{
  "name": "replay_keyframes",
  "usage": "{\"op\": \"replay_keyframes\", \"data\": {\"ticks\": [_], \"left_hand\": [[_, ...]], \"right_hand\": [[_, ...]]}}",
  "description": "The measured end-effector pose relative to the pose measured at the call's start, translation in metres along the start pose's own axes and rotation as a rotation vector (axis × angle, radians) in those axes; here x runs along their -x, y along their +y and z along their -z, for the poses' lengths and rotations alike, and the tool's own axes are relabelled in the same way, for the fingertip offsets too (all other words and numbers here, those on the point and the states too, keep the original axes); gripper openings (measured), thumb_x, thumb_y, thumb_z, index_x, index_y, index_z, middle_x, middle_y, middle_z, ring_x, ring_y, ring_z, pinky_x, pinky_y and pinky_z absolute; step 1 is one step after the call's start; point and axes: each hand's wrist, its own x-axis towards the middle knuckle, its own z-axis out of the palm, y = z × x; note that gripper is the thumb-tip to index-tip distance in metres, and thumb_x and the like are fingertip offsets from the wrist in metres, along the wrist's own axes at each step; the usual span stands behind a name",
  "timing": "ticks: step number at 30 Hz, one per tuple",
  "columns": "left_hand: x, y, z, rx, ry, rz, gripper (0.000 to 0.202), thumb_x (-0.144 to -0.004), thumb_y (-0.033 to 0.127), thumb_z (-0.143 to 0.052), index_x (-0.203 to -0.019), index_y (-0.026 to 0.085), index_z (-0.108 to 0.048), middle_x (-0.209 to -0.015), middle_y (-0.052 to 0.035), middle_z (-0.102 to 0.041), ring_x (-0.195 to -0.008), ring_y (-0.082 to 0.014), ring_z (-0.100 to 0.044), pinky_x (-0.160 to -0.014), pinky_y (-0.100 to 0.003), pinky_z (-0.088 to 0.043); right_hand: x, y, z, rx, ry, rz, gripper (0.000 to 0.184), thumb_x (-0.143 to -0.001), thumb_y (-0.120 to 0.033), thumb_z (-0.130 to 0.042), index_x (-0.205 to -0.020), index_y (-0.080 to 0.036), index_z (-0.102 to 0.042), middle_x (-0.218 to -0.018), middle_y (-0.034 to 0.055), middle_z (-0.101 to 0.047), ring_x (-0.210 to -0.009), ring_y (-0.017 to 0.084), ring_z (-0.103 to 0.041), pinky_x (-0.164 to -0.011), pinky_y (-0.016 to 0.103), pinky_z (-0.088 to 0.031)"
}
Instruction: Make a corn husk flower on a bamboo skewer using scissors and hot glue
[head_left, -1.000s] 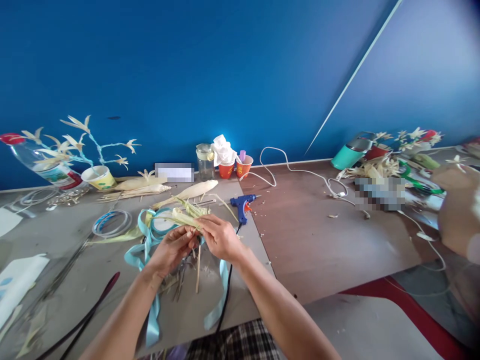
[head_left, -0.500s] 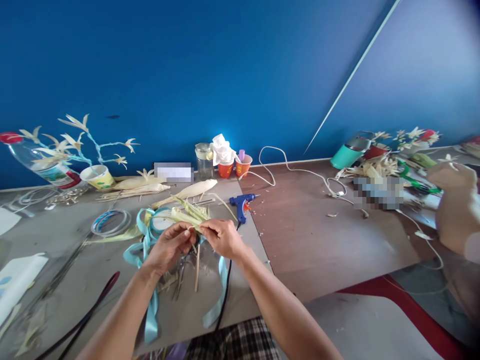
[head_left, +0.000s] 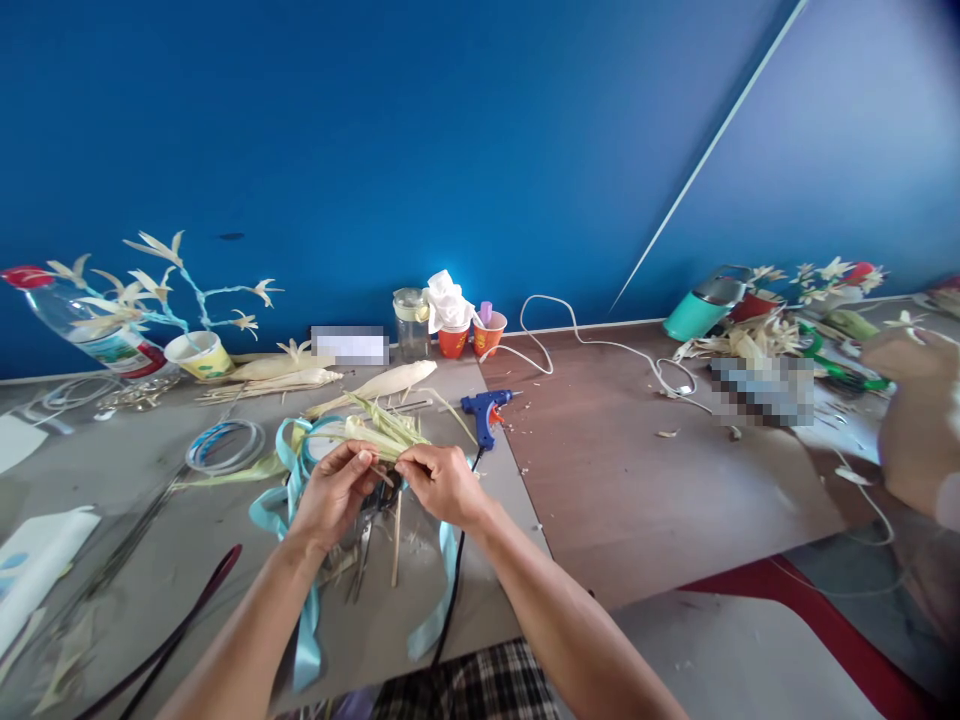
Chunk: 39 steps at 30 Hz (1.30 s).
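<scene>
My left hand point(head_left: 337, 492) and my right hand point(head_left: 444, 485) meet over the grey table, fingers pinched. Both grip narrow pieces of pale corn husk between the fingertips, a thin brownish bit showing between them. Just behind the fingers lies a bunch of pale green corn husk point(head_left: 375, 432). Light blue ribbon point(head_left: 288, 450) curls beside my left hand, its ends hanging toward the table edge. Under my hands are scissors point(head_left: 363, 560), partly hidden, and a thin stick point(head_left: 396, 545). A blue glue gun point(head_left: 484, 412) rests behind my right hand.
Paper cups point(head_left: 453, 340), a glass jar point(head_left: 412, 325) and dried husks point(head_left: 397, 378) line the wall. At left stand a bottle point(head_left: 97, 325), husk flowers in a cup point(head_left: 199, 355) and tape rolls point(head_left: 225, 446). Another person's hand point(head_left: 919, 400) works at far right, near a green cup point(head_left: 694, 315).
My fingers have shifted slightly on the husk, and a thin brownish bit shows more between them. The whole view has moved a little. The other person's hand has moved slightly.
</scene>
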Motion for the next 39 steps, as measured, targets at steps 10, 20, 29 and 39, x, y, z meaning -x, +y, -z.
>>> {"op": "replay_keyframes", "data": {"ticks": [10, 20, 29, 39], "left_hand": [[0.003, 0.002, -0.006, -0.003, -0.045, 0.037, 0.017, -0.065, 0.026, -0.077, -0.072, 0.015, -0.065, -0.059, 0.0025, -0.058, -0.048, -0.0066, -0.048, -0.05, -0.02, -0.042], [0.004, 0.003, -0.003, -0.447, -0.254, 0.068, 0.021, -0.066, 0.034, -0.075, -0.072, 0.015, -0.069, -0.057, 0.0015, -0.054, -0.048, -0.0083, -0.04, -0.047, -0.02, -0.032], [0.0, -0.002, 0.006, -0.416, -0.15, -0.054, 0.022, -0.073, 0.038, -0.07, -0.07, 0.016, -0.063, -0.058, 0.001, -0.054, -0.049, -0.0098, -0.041, -0.048, -0.022, -0.032], [-0.002, -0.003, 0.007, -0.379, 0.132, -0.217, 0.037, -0.078, 0.044, -0.063, -0.052, 0.02, -0.053, -0.047, 0.0024, -0.043, -0.047, -0.0117, -0.039, -0.047, -0.025, -0.032]], "right_hand": [[-0.001, -0.003, -0.005, -0.073, -0.089, -0.146, 0.017, -0.075, -0.027, -0.059, -0.061, -0.018, -0.061, -0.053, -0.0049, -0.047, -0.05, 0.008, -0.036, -0.049, 0.02, -0.026], [-0.01, 0.003, 0.007, -0.78, 0.229, -0.4, 0.025, -0.07, -0.039, -0.062, -0.064, -0.016, -0.056, -0.049, -0.0059, -0.038, -0.047, 0.007, -0.029, -0.045, 0.021, -0.022], [-0.015, 0.013, 0.015, -0.915, 0.433, -0.459, 0.029, -0.066, -0.043, -0.065, -0.064, -0.018, -0.052, -0.048, -0.0067, -0.038, -0.045, 0.006, -0.026, -0.045, 0.022, -0.02], [-0.01, -0.003, 0.011, -0.773, 0.322, -0.408, 0.027, -0.068, -0.04, -0.062, -0.059, -0.017, -0.05, -0.049, -0.006, -0.036, -0.048, 0.007, -0.025, -0.045, 0.022, -0.019]]}}
